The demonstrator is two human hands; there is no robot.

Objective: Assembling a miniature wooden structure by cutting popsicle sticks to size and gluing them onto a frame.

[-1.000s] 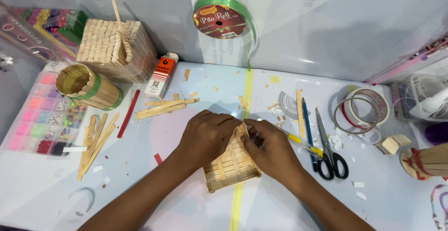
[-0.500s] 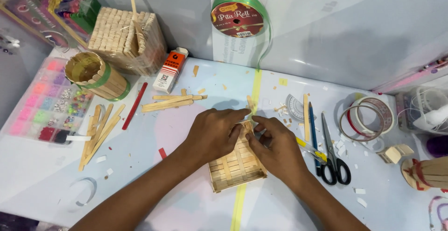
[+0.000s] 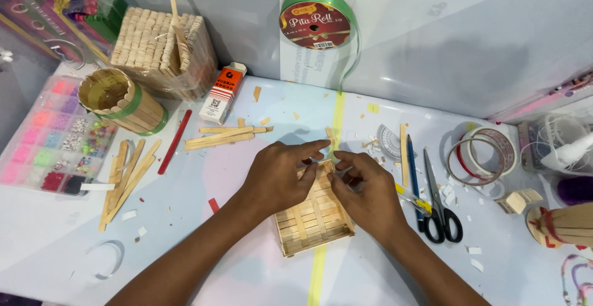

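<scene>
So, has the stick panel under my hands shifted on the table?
No. The stick panel still straddles the yellow tape strip, same gap to the scissors.

Matt pale wood stick panel [image 3: 314, 216], glossy green plastic ribbon roll [image 3: 316, 23], black plastic-handled metal scissors [image 3: 440, 204].

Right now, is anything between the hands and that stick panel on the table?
Nothing visible. The left hand and the right hand both rest directly on the flat stick panel, fingers meeting at its far edge. The scissors lie apart, to the right.
</scene>
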